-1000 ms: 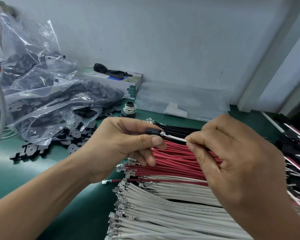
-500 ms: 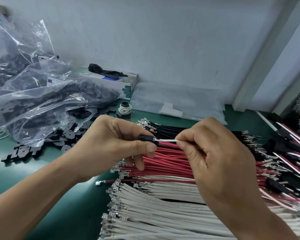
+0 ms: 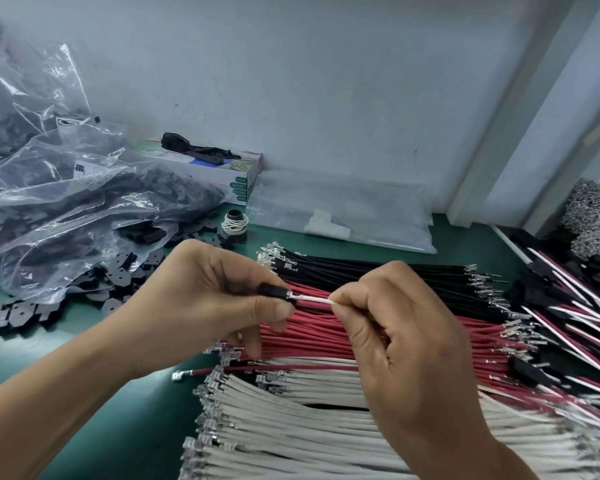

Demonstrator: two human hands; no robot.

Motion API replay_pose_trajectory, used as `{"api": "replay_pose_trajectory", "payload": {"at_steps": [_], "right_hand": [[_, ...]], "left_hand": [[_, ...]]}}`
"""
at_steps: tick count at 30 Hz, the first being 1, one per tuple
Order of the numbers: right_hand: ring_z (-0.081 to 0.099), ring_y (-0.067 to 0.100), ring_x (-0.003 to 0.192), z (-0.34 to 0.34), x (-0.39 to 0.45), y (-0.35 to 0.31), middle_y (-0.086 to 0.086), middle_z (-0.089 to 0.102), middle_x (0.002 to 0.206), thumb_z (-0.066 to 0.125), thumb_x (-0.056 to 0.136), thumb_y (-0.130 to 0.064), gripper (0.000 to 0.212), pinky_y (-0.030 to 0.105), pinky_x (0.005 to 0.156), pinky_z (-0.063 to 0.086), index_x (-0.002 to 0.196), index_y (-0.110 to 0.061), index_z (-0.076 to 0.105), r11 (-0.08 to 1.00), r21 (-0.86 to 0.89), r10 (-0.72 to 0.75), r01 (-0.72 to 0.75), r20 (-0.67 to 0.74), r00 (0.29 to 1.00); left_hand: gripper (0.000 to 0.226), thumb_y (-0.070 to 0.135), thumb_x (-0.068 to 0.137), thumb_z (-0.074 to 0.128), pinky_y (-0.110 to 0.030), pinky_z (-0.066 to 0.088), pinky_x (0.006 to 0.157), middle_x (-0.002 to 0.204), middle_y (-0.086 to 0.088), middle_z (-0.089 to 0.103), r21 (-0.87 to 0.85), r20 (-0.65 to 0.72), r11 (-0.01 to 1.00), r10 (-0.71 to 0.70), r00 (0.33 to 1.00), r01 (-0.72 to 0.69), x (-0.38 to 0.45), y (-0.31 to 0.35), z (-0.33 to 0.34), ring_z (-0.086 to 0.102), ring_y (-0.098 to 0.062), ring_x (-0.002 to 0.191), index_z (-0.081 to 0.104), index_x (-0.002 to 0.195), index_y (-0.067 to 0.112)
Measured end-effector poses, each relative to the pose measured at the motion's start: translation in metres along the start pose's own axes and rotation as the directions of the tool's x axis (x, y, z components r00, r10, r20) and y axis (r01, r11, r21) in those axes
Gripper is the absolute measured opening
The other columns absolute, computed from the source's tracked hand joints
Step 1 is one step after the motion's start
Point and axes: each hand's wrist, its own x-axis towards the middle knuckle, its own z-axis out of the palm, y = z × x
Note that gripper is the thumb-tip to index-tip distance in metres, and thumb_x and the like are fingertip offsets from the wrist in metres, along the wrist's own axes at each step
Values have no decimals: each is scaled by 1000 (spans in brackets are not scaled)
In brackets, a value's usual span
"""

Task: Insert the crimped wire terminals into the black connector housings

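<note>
Right now I am in the middle of seating one terminal: my left hand (image 3: 208,299) pinches a black connector housing (image 3: 272,291) between thumb and forefinger, and my right hand (image 3: 392,327) pinches a white wire (image 3: 312,298) just behind its crimped end, which sits at the mouth of the housing. How deep the metal has gone I cannot tell, since the housing hides it. Both sets of fingers are curled tight on their parts, held above the sorted rows of black wires (image 3: 378,268), red wires (image 3: 309,336) and white wires (image 3: 291,410) on the green bench mat (image 3: 84,344). More loose housings (image 3: 118,282) spill from the clear plastic bags (image 3: 66,188) to my left, and finished assemblies (image 3: 575,299) seem to lie at the far right. As I judge it, the next move calls for a straight push along the wire's axis, with the housing held steady, until the terminal locks; pushing off-line could bend the crimp.
</note>
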Motion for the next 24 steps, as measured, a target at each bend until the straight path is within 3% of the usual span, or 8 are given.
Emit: {"api": "replay_pose_trajectory", "payload": {"at_steps": [2, 6, 11, 14, 18, 21, 24], "right_hand": [[57, 15, 74, 1, 1, 1, -4, 59, 85, 65, 94, -17, 13, 31, 59, 49, 86, -12, 72, 997, -48, -58, 57, -25, 998], [58, 8, 78, 2, -1, 3, -9, 58, 86, 64, 95, -19, 12, 25, 65, 47, 87, -14, 72, 996, 89, 0, -1, 10, 1000], [57, 15, 75, 6, -4, 4, -4, 58, 85, 66, 95, -15, 11, 32, 61, 48, 87, -11, 72, 996, 15, -84, 83, 33, 996], [58, 16, 75, 5, -2, 6, -4, 59, 86, 66, 95, -17, 12, 34, 59, 49, 87, -12, 73, 994, -3, -108, 108, 43, 993], [59, 10, 79, 2, 2, 5, -15, 58, 86, 66, 93, -29, 9, 30, 64, 49, 87, -23, 72, 982, 179, 44, -65, 118, 992], [57, 9, 76, 8, 3, 0, -12, 57, 84, 67, 91, -24, 9, 27, 64, 47, 84, -19, 71, 991, 130, 32, -42, 80, 996], [54, 8, 73, 11, 3, -2, -9, 56, 82, 67, 91, -21, 10, 25, 63, 46, 83, -16, 71, 996, 91, -13, 8, 52, 999]], "left_hand": [[22, 34, 73, 92, -30, 56, 52, 76, -12, 78, 27, -6, 1000, 5, 1000, -5, 0, 0, 1, 72, -29, 52, 83, 86, 18], [30, 32, 71, 87, -32, 56, 51, 79, -17, 78, -107, 29, 994, 3, 1000, 1, -1, 0, -2, 70, -30, 51, 83, 91, 11], [31, 43, 68, 86, -30, 58, 52, 72, -11, 77, 5, 46, 1000, -14, 999, 14, -2, -1, 3, 73, -27, 53, 83, 89, 21], [32, 46, 68, 86, -43, 55, 52, 73, -12, 77, 29, 24, 999, -24, 999, 23, -1, -1, 5, 73, -29, 54, 83, 88, 21], [22, 32, 74, 92, -33, 54, 51, 77, -11, 78, -2, 22, 1000, -8, 1000, 8, 2, 0, 3, 72, -28, 53, 83, 88, 18], [15, 24, 77, 87, -29, 55, 50, 76, -12, 78, -12, 32, 1000, 10, 999, -10, 1, 0, 2, 72, -27, 53, 83, 89, 15], [20, 29, 76, 88, -30, 54, 52, 75, -10, 78, -2, 37, 1000, 24, 999, -23, -1, -2, 2, 72, -25, 54, 83, 89, 16]]}}
